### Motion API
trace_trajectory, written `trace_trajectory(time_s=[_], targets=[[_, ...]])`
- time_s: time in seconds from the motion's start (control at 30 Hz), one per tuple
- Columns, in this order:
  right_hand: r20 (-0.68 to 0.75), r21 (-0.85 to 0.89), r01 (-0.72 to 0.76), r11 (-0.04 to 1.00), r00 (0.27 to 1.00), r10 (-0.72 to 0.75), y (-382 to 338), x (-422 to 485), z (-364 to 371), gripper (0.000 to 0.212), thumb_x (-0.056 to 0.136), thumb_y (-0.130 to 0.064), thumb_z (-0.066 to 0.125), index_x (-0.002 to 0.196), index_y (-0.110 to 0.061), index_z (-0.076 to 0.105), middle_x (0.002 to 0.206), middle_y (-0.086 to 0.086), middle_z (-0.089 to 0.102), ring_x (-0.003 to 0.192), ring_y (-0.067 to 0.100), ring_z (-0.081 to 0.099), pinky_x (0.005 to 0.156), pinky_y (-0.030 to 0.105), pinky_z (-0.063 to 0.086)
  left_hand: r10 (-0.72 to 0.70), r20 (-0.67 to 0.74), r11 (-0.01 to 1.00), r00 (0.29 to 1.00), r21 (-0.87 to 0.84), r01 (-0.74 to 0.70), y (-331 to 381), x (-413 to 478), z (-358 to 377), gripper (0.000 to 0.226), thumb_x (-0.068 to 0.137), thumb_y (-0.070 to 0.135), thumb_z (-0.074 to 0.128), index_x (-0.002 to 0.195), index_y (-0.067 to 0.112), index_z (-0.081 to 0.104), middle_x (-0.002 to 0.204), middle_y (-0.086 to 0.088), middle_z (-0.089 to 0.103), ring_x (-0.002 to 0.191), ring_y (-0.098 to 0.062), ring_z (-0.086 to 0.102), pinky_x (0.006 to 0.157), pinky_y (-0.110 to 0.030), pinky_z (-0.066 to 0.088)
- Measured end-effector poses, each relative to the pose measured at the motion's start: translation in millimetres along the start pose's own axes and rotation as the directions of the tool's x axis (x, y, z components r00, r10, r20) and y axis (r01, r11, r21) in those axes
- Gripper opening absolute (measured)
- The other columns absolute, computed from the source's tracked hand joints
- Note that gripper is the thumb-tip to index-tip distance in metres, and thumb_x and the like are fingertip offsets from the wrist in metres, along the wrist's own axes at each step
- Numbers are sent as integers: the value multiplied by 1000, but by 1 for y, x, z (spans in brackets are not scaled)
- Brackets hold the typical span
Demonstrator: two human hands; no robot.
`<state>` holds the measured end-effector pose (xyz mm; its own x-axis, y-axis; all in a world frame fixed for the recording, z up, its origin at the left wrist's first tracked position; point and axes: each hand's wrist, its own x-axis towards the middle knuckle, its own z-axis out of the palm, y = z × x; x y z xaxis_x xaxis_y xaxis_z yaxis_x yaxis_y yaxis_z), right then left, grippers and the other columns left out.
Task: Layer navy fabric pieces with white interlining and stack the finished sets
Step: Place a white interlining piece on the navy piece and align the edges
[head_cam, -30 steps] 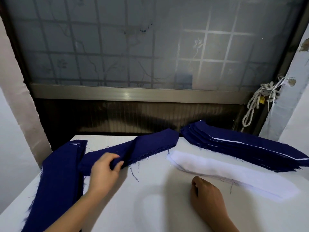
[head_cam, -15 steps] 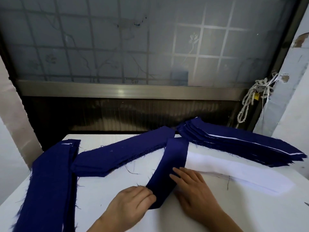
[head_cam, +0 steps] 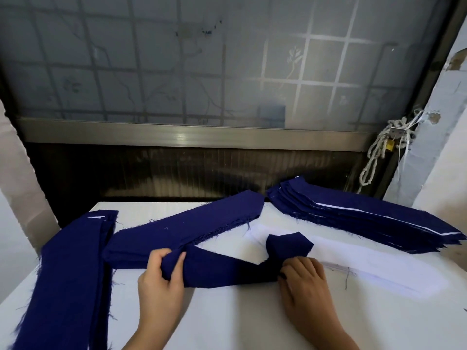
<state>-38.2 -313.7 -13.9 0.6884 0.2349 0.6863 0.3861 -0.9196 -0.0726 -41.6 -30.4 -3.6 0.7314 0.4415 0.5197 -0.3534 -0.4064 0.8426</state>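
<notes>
table (head_cam: pixel 227 322): navy strip (head_cam: pixel 222 271) in left grip (head_cam: pixel 161 281)

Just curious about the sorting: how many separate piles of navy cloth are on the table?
3 piles of navy cloth strips: long left pile, diagonal middle pile, white-layered right pile. One more loose strip is held.

Left hand (head_cam: pixel 161 279) fingers curled, gripping; right hand (head_cam: pixel 304 281) pinching.
</notes>
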Motion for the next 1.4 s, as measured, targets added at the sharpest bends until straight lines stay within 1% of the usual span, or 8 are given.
trace_trajectory(time_s=[0.4, 0.53, 0.67, 0.9, 1.07, 1.17, 1.23, 1.4], targets=[[-268, -85, -299, 950, 926, 267, 14, -7, -14, 26, 76, -8, 51, 96, -8, 68, 86, 4, 65, 91, 26, 61, 103, 43, 29, -132, -185, 991, 974, -1, 135, 0, 17, -10, 14, 92, 23, 68, 91, 27, 54, 70, 7, 62, 63, 1, 60, 53, -4, 42], [-374, 151, -558, 816, 732, 570, 23, -5, -21, 27, 81, -17, 52, 103, -7, 64, 84, 6, 66, 86, 32, 59, 97, 38, 28, -180, -208, 984, 961, -24, 179, 1, 20, -12, 12, 93, 23, 66, 94, 26, 55, 80, 12, 62, 72, 11, 59, 61, 0, 42], [-390, 340, -617, 710, 595, 703, 30, -6, -25, 19, 89, -7, 61, 108, -6, 58, 83, 9, 65, 77, 39, 60, 89, 57, 42, -213, -217, 975, 953, 18, 222, -2, 20, -13, 13, 92, 23, 67, 96, 25, 55, 81, 14, 60, 73, 15, 56, 64, -4, 44], [-259, 534, -736, 416, 326, 909, 47, -14, -26, 17, 86, -11, 60, 97, -23, 60, 94, 7, 66, 97, 31, 60, 98, 44, 41, -228, -91, 923, 969, 296, 245, -16, 19, -6, 13, 91, 24, 67, 98, 27, 57, 65, 4, 62, 58, -16, 57, 54, -31, 43], [-344, 264, -813, 519, 424, 838, 41, -10, -27, 23, 81, -17, 54, 99, -14, 67, 108, 18, 63, 98, 41, 55, 85, 50, 40, -112, -18, 907, 994, 406, 110, -18, 20, -9, 33, 85, 17, 73, 114, 19, 57, 108, 7, 58, 94, -19, 55, 73, -39, 49], [-347, 105, -631, 769, 701, 623, 31, -10, -24, 17, 78, -7, 59, 92, -7, 69, 99, 15, 63, 84, 41, 57, 70, 44, 44, 34, 104, 887, 994, 455, -78, -12, 13, -9, 21, 84, 15, 72, 98, 25, 60, 95, 14, 57, 87, -11, 51, 68, -32, 47], [-142, 119, -537, 835, 824, 549, 23, -9, -21, 15, 80, 2, 65, 91, -8, 66, 98, 5, 60, 80, 30, 59, 65, 41, 49, 28, 240, 894, 970, 429, -132, -11, 10, -7, 19, 86, 18, 68, 85, 34, 56, 82, 20, 56, 77, -5, 53, 61, -23, 44], [111, -51, -569, 820, 813, 571, 21, -6, -17, 3, 84, -11, 65, 83, -11, 62, 91, 1, 56, 78, 22, 53, 57, 32, 43, 67, 516, 822, 854, 456, -340, -15, 7, -2, 18, 87, 22, 68, 81, 34, 56, 80, 23, 50, 75, 2, 50, 60, -12, 37]])
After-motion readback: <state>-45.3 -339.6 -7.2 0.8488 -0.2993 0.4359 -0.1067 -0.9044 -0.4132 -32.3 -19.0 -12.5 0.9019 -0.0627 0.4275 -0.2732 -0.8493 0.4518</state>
